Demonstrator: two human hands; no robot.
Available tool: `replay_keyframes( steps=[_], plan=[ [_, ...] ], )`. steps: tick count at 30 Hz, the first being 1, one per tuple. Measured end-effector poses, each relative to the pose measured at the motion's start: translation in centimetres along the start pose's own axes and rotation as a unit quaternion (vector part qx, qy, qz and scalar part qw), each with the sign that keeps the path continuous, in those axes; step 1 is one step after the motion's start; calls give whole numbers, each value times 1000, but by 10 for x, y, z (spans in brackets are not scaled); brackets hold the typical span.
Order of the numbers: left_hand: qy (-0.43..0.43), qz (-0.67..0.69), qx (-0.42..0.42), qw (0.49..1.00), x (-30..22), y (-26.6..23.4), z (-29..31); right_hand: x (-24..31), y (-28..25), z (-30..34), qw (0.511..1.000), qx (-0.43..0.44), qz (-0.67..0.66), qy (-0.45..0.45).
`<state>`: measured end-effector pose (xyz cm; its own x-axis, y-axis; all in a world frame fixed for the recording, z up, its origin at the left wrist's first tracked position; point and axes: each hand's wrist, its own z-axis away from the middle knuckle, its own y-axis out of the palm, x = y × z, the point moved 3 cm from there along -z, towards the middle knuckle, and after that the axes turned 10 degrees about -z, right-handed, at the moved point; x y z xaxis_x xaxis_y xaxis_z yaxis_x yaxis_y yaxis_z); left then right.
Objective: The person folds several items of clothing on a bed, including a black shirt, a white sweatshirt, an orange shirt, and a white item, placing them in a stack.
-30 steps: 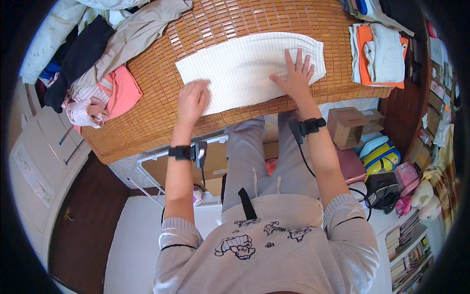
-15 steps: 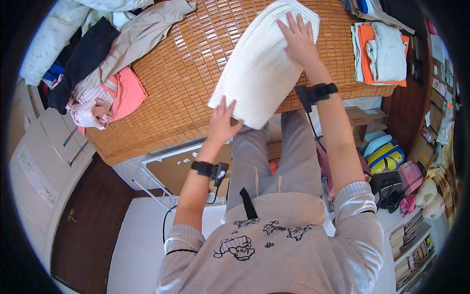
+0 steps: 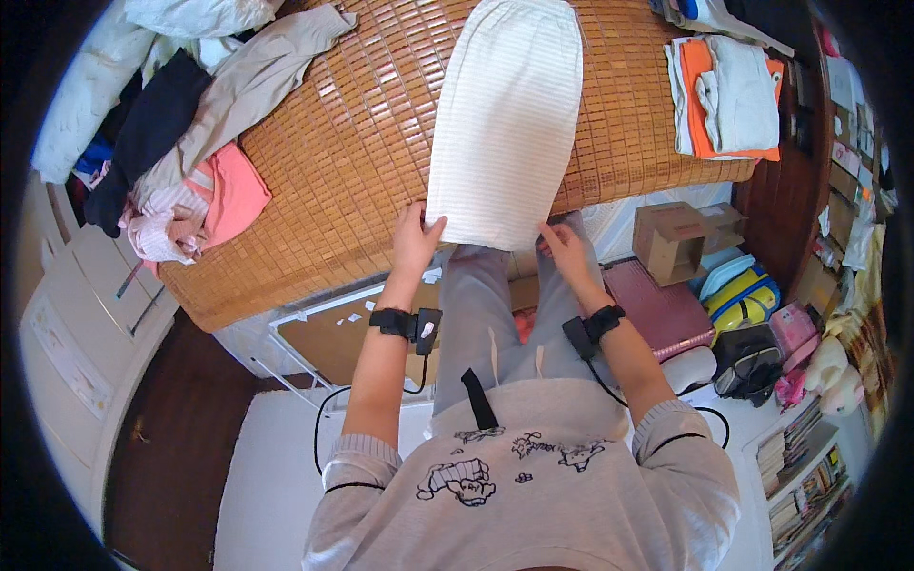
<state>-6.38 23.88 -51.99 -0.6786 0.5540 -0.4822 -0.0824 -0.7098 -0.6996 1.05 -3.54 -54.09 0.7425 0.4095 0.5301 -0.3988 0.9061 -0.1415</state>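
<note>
A white ribbed garment (image 3: 505, 124), folded into a long panel, lies on the bamboo mat (image 3: 352, 133) with its near edge overhanging the mat's front. My left hand (image 3: 415, 244) is at the garment's near left corner, thumb and fingers closed on the edge. At the near right corner, my right hand (image 3: 566, 257) pinches the cloth, with some fingertips hidden beneath it. The far end of the garment narrows into a rounded shape.
To the right sits a folded stack of white and orange clothes (image 3: 728, 100). Loose clothes (image 3: 228, 186) pile up on the left. Below the mat's edge are a cardboard box (image 3: 668, 243), a dark red case (image 3: 657, 305) and a white metal frame (image 3: 305, 357).
Both hands had lain flat on the slanted garment, the right one at its far end. Now the garment lies straighter, and my right hand has come back to its near right corner.
</note>
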Motion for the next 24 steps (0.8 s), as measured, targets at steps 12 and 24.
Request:
replay_keyframes(
  steps=[12, 24],
  plan=[
    [-205, 431, 133, 869, 18, 18, 17, 0, 18, -3, 977, 141, -152, 51],
    [-178, 315, 329, 872, -3, 7, 86, -15, -39, 44, 940, 302, -39, 153]
  ],
)
